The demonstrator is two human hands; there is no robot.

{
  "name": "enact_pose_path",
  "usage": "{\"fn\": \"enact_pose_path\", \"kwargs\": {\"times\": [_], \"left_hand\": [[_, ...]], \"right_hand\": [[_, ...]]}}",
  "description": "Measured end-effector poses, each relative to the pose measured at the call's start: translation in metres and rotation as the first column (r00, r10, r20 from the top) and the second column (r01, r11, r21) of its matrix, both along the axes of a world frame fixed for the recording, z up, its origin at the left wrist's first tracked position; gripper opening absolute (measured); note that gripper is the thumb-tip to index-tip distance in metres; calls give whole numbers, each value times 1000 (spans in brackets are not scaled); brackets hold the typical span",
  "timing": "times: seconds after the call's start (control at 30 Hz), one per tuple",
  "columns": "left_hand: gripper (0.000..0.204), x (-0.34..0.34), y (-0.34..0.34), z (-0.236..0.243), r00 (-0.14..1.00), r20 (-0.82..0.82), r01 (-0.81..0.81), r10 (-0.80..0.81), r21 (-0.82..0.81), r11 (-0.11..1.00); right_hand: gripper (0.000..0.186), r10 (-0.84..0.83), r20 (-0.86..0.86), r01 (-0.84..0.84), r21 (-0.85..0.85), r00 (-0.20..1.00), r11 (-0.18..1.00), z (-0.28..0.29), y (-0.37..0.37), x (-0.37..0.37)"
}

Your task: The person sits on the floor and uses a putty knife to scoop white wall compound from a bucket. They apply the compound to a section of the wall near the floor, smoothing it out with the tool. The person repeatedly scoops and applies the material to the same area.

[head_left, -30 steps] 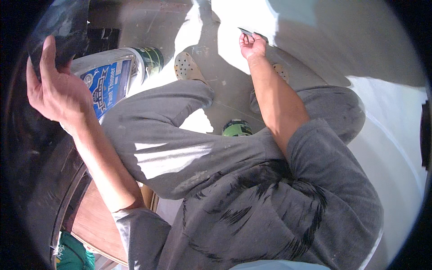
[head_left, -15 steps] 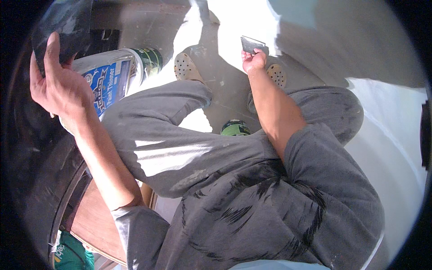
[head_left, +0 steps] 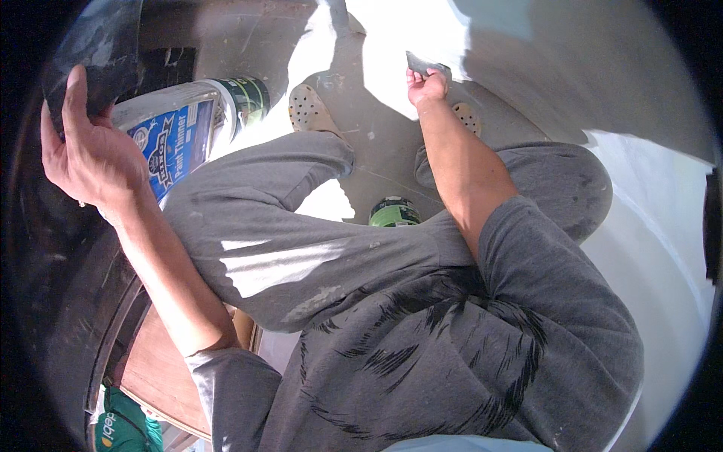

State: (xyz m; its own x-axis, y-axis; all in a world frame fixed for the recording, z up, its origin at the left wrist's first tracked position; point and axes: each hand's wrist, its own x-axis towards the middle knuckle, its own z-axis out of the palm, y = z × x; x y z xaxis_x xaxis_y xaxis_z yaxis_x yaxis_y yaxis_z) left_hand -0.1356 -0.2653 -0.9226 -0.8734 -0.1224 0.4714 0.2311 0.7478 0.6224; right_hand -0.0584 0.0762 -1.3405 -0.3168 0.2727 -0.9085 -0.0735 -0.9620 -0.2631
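My left hand (head_left: 102,162), raised at the far left, supports a dark flat sheet (head_left: 94,49) with pale smears. One finger lies over its face, and part of the grip is hidden behind it. My right hand (head_left: 428,89) is stretched forward, its fingers closed around a small dark grey flat blade-like piece (head_left: 419,60). The piece is beside a brightly sunlit patch of the pale surface; whether it touches that surface I cannot tell.
A large white bucket with a blue label (head_left: 177,147) lies by my left knee, beside a dark green-banded tub (head_left: 247,102). A green can (head_left: 395,212) stands between my legs. A curved pale wall (head_left: 587,71) rises on the right. Wooden board (head_left: 166,369) and green cloth (head_left: 124,426) are lower left.
My left hand and the dark sheet have shifted slightly left. The right hand has moved a little up, and the small flat piece has turned in its fingers.
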Motion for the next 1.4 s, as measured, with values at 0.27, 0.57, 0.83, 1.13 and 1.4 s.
{"fn": "enact_pose_path", "kwargs": {"times": [0.27,0.57,0.83,1.13,1.4], "left_hand": [[53,3,5,3,986,-145,27,-81,-346,938],[46,-4,19,10,969,-239,-57,-57,-443,895],[43,-4,12,20,932,-341,-173,-122,-714,679],[48,2,-5,10,965,-258,-96,-39,-493,865],[41,4,-24,4,966,-258,-161,11,-568,807]], "right_hand": [[21,55,-72,-57,-20,996,998,6,20,-17],[25,52,-146,-53,-8,988,999,39,33,-11],[22,-2,-20,3,28,1000,1000,77,3,25],[16,141,-25,-141,-10,990,990,38,-53,-16],[28,156,-115,-161,-37,981,986,23,-90,-51]]}}
